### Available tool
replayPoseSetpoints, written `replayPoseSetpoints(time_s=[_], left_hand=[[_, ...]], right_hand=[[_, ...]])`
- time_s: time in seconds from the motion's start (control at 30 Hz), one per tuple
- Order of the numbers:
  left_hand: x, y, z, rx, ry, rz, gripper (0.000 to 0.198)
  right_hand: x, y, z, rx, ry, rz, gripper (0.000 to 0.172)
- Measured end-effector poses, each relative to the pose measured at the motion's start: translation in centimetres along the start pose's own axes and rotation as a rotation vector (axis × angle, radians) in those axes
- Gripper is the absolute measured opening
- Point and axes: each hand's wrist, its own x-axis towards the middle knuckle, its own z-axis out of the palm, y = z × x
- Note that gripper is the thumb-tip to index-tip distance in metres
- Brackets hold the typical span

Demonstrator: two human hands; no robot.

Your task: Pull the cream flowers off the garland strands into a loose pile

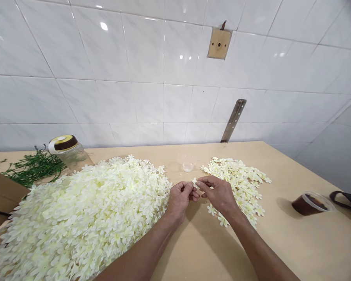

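Between my two hands is a small cream-white artificial flower [194,182], pinched by the fingertips. My left hand [181,197] is closed, thumb and forefinger meeting at the flower's left side. My right hand [218,191] is closed too, its fingertips at the flower's right side. Left of my hands rises a large heap of pale artificial flowers [96,210]. Under and beyond my right hand lies a smaller, flatter spread of similar flowers [240,179]. A small clear dish [188,167] with something whitish in it stands just behind my hands.
On the wooden table [280,249], a clear jar with a brown and yellow lid [64,144] and green artificial stems [36,166] are at the back left. A cardboard box [2,191] is at the left edge. To the right stand a cup of dark liquid [308,203] and a black object [349,202].
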Motion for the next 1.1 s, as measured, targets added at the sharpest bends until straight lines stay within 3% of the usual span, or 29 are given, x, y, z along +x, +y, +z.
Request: replayPoseSetpoints(time_s=[0.23,0.43,0.83,0.93,1.03,1.1], left_hand=[[-0.2,0.2,0.1,0.021,-0.004,0.007,0.033],[-0.2,0.1,0.0,0.028,-0.016,0.002,0.029],[-0.2,-0.1,0.1,0.082,-0.003,0.022,0.022],[-0.2,-0.3,0.1,0.137,-0.010,0.026,0.022],[-0.4,-0.4,0.2,0.172,-0.020,0.042,0.022],[-0.7,-0.2,0.2,0.164,-0.044,0.069,0.024]], right_hand=[[-0.2,-0.4,-0.3,-0.158,0.043,-0.100,0.029],[-0.1,-0.9,-0.4,-0.125,0.039,0.018,0.034],[0.9,-0.4,-1.4,0.584,-0.110,0.273,0.040],[0.7,-0.7,-1.2,0.573,-0.068,0.233,0.039],[-0.3,-2.0,-0.5,0.390,0.036,0.107,0.038],[-1.2,-3.1,0.0,0.225,-0.074,-0.014,0.038]])
